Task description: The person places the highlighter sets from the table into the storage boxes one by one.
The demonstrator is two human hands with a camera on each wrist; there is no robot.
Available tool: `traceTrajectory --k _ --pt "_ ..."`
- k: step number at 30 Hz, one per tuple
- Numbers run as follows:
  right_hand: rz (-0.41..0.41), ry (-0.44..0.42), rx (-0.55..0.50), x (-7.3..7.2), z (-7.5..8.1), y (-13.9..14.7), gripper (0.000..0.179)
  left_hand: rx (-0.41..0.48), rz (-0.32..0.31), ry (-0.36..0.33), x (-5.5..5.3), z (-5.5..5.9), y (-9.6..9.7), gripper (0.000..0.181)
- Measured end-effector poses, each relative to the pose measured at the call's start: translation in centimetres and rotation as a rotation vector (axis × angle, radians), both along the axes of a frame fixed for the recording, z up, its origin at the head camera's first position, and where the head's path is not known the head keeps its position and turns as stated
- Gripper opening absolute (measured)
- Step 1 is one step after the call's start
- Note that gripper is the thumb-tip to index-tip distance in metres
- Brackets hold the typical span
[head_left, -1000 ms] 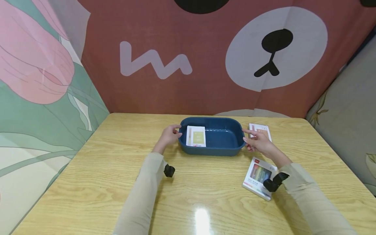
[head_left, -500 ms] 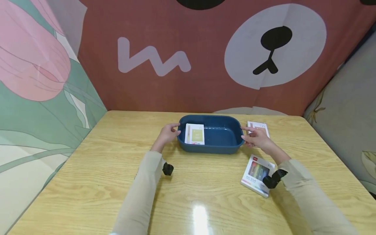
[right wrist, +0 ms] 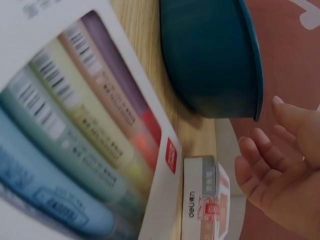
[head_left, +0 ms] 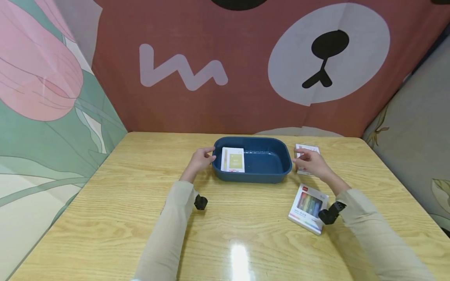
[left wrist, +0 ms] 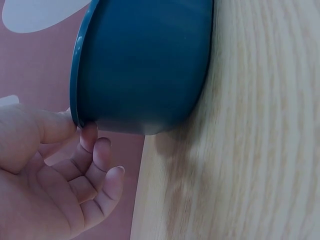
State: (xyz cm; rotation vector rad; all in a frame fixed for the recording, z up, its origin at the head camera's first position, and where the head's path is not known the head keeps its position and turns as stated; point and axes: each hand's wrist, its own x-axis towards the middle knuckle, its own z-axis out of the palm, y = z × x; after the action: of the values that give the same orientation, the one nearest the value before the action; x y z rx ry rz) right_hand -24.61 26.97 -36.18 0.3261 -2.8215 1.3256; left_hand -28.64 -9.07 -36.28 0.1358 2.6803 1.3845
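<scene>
A dark blue plastic basin [head_left: 251, 178] stands on the wooden table. At its left end my left hand [head_left: 199, 160] pinches the rim between thumb and fingers, as the left wrist view also shows. Inside the basin, on the left side, lies a white box with a yellow-green panel [head_left: 233, 160]. My right hand [head_left: 314, 164] is just off the basin's right end, fingers loosely bent and holding nothing. Under and behind that hand is a white box with an orange panel [right wrist: 200, 200], partly hidden in the head view. Nearer me lies a box of highlighters [head_left: 306, 207] with a clear window.
The wooden table [head_left: 133, 210] reaches back to a reddish-brown cloth [head_left: 197, 113] with a bear's face. Patterned cloths hang on the left and right. A dark wrist camera [head_left: 330, 214] on the right sleeve overlaps the highlighter box in the head view.
My right hand has let go of the basin's right rim and moved slightly right, toward the box with the orange panel. The left hand keeps its hold on the rim.
</scene>
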Motion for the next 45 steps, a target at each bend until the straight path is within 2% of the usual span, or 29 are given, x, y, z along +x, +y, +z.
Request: traceTrajectory --k 11,18,24,32,36,39,43,45 --pt "-0.130 0.100 0.128 0.4 -0.5 1.9 0.043 -0.005 0.004 -0.008 0.3 0.1 0.1 0.040" --pt "-0.196 0.084 0.198 0.7 -0.7 2.4 0.043 -0.001 -0.002 -0.023 0.4 0.1 0.1 0.040" --pt "-0.213 0.120 0.249 0.6 -1.2 2.9 0.043 -0.008 0.000 -0.015 0.2 0.1 0.1 0.041" --pt "-0.229 0.215 0.337 0.4 -1.9 3.5 0.043 -0.008 0.003 -0.021 0.1 0.1 0.0 0.041" --pt "-0.269 0.156 0.384 0.4 -2.2 3.5 0.050 -0.011 0.001 -0.022 0.1 0.1 0.0 0.041" --pt "-0.294 0.075 0.412 0.3 -2.3 3.5 0.056 -0.010 0.002 -0.022 0.1 0.1 0.1 0.041" --pt "-0.299 -0.022 0.432 0.1 -2.3 3.3 0.064 -0.013 0.005 -0.031 0.2 0.1 0.0 0.041" --pt "-0.292 -0.043 0.441 0.0 -2.3 3.2 0.069 -0.016 0.004 -0.034 0.2 0.1 0.0 0.041"
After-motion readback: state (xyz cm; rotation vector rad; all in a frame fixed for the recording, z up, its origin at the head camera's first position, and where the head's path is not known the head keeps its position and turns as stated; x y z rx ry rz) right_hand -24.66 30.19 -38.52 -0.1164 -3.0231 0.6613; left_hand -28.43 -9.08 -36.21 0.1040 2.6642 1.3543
